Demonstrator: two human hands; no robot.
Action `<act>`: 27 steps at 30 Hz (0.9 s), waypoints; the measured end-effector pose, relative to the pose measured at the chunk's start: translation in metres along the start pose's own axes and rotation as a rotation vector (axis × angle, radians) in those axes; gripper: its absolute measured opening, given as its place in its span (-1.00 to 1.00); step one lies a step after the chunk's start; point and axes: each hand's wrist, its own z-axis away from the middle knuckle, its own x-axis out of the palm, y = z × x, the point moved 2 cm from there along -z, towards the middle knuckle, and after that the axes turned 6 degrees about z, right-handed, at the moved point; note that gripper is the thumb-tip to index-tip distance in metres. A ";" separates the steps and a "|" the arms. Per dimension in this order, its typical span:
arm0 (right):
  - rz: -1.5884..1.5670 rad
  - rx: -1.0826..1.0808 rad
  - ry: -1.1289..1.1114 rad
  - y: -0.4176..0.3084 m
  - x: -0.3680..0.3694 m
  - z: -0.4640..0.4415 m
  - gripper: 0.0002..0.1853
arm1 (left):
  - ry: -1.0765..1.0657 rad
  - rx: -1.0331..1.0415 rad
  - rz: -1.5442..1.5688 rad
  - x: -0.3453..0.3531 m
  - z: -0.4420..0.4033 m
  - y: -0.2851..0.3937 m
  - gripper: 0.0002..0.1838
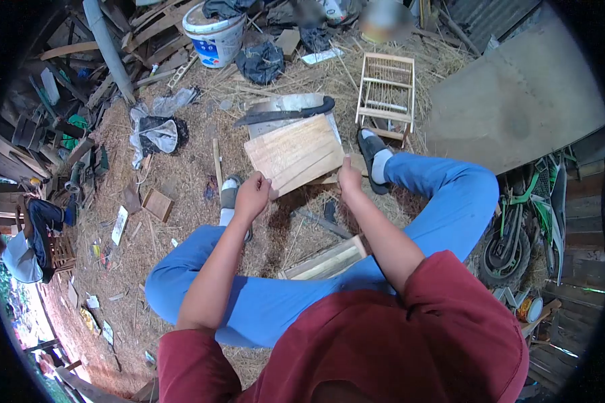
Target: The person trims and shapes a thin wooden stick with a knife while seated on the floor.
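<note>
A flat, pale wooden board (296, 153) is held up between my two hands, over the ground between my feet. My left hand (254, 195) grips its lower left corner. At the lower right edge, my right hand (349, 177) pinches the board with the thumb on top. Just beyond the board lies a dark curved blade-like tool (286, 114) on a greyish slab. A wooden box-like piece (326, 260) rests near my lap, partly hidden by my leg. Beyond my right foot stands a small wooden frame with thin bars (386, 94).
A white bucket (215, 37) and black plastic bag (260, 62) are at the back. A large grey sheet (517, 94) leans at the right, above a green motorbike (517, 221). A small wooden tray (158, 205) lies left. Another person (30, 242) sits at the far left.
</note>
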 end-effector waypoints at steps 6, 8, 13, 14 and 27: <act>-0.390 -0.189 -0.374 -0.125 0.006 0.068 -0.49 | 0.253 0.144 0.200 -0.040 0.005 0.112 -0.79; -0.386 -0.422 -0.545 -0.164 0.004 0.089 -0.56 | 0.269 0.199 0.302 -0.045 0.003 0.128 -0.85; -0.328 -0.638 -0.675 -0.244 -0.010 0.137 -0.71 | 0.277 0.323 0.501 -0.062 0.009 0.172 -0.91; -0.324 -0.653 -0.680 -0.256 -0.012 0.144 -0.71 | 0.271 0.331 0.518 -0.066 0.010 0.180 -0.91; -0.207 -1.012 -0.763 -0.358 -0.027 0.156 -0.78 | 0.222 0.402 0.530 -0.088 -0.023 0.249 -0.91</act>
